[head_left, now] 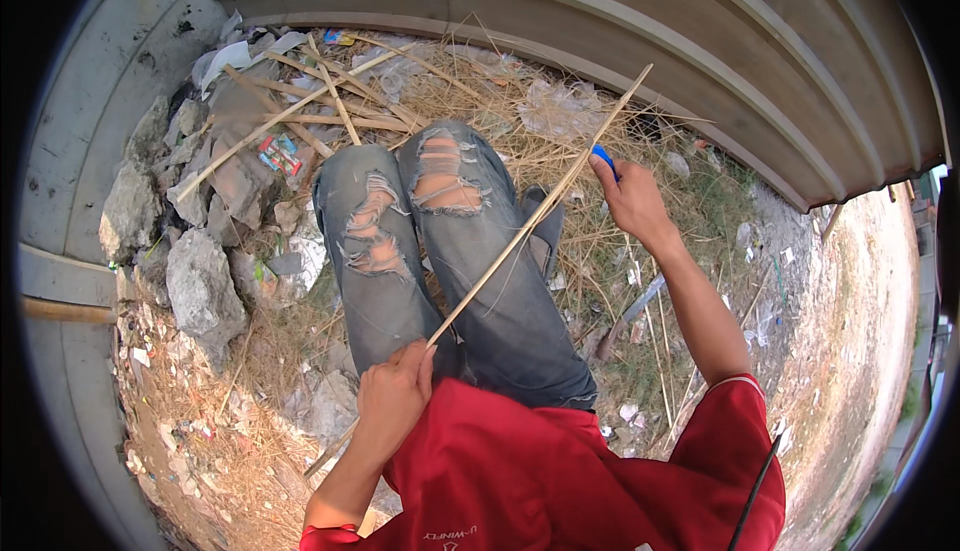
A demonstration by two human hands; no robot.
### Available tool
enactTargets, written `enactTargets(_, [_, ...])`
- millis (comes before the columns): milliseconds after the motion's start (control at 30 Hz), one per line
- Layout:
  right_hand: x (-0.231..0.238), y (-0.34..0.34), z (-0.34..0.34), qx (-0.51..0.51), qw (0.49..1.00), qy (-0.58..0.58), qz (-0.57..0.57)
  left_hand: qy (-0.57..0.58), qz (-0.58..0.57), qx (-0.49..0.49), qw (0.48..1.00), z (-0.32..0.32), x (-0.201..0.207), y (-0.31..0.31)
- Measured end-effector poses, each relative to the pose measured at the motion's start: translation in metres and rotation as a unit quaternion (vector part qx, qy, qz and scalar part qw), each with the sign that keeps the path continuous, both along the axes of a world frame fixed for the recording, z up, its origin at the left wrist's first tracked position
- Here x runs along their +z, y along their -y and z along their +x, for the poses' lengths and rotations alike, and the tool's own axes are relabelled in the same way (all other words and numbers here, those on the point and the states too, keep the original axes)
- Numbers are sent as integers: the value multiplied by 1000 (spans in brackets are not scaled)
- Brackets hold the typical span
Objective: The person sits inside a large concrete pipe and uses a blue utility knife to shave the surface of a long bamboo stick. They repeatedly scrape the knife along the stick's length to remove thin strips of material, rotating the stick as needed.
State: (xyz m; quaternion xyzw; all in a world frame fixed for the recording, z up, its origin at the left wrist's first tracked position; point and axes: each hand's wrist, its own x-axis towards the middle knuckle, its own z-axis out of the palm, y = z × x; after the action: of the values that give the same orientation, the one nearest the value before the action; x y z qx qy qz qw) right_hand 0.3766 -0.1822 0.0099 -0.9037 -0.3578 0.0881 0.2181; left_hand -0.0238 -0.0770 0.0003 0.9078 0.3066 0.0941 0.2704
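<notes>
A long, thin bamboo strip runs slantwise across my thighs, from low on the left up to the far right. My left hand is closed round its near part, close to my waist; the strip's tail shows behind my wrist. At the far part my right hand is closed on a small blue tool, held against the strip. Whether the tool has a blade cannot be seen. Thin fibres hang off the strip near its middle.
On the ground right of my legs lies a long-bladed knife. Bamboo pieces are heaped beyond my knees, with broken rocks to the left. Dry straw and litter cover the ground. A corrugated metal wall stands ahead.
</notes>
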Motion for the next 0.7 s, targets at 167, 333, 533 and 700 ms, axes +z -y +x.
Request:
enactTargets(167, [1, -5, -82, 118, 993, -19, -18, 11, 0, 14, 1000, 1, -13, 2])
enactTargets(333, [2, 3, -37, 52, 998, 37, -26, 15, 46, 7, 999, -30, -21, -6])
enactTargets(533, [-21, 118, 227, -262, 955, 123, 60, -20, 63, -2, 998, -149, -56, -35])
enactTargets(700, [-37, 95, 205, -251, 941, -12, 227, -13, 58, 0, 998, -127, -60, -27])
